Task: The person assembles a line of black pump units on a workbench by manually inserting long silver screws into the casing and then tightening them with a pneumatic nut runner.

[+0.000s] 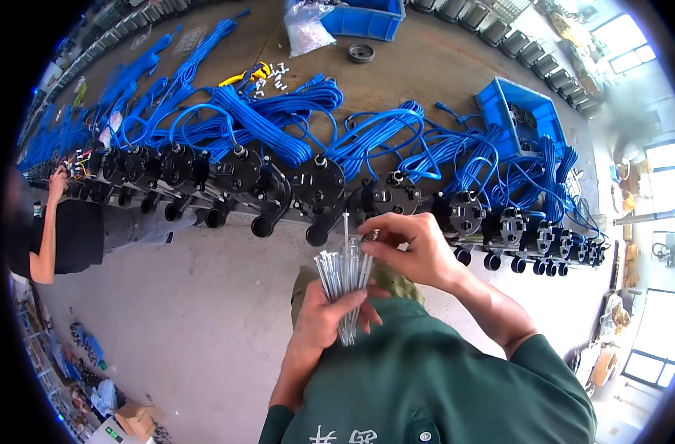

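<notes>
My left hand is closed around a bundle of long, thin silver bolts, held upright in front of my body. One bolt sticks up above the others. At the right side of the bundle, my right hand pinches the head of a bolt between thumb and forefinger. Just beyond my hands, black round motor-like housings with short outlet pipes stand in a row along the bench edge. Another housing sits right behind my right hand.
Coiled blue cables lie across the bench behind the housings. A blue crate stands at right, another blue crate at the back. Yellow-handled pliers lie by small white pieces. At left, a co-worker's arm reaches to coloured wires.
</notes>
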`<state>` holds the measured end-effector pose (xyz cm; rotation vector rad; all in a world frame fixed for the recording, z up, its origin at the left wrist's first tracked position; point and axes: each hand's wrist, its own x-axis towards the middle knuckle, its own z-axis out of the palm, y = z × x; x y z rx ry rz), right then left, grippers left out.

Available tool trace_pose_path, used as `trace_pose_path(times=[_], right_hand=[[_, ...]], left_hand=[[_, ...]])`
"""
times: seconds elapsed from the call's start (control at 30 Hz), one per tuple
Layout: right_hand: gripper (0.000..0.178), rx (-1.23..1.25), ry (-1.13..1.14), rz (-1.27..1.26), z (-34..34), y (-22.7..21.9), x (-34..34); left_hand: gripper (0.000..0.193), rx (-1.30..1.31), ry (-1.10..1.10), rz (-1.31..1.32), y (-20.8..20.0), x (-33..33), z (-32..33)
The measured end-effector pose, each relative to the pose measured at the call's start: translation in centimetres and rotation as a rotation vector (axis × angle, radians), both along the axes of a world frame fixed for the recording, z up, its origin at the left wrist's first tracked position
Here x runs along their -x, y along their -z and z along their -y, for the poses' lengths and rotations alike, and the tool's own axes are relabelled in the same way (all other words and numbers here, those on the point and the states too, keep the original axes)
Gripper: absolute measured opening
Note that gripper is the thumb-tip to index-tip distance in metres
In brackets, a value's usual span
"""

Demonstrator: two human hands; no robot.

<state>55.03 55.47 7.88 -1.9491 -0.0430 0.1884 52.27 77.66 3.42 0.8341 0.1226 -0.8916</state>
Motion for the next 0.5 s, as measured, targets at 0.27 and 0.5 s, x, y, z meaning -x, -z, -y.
trace_pose_path(times=[0.27, 0.5], right_hand=[[0.010, -0.027, 0.271, 0.138, 3.3, -2.9, -4.7], [0.010, 0.367, 0.371, 0.573, 4.2, -2.4, -9.8]], left_hand=[[0.015, 0.000, -0.158, -0.024, 2.3, -0.9, -0.7], [0.016, -0.028, -0.229, -0.076, 2.7, -1.6, -1.1]])
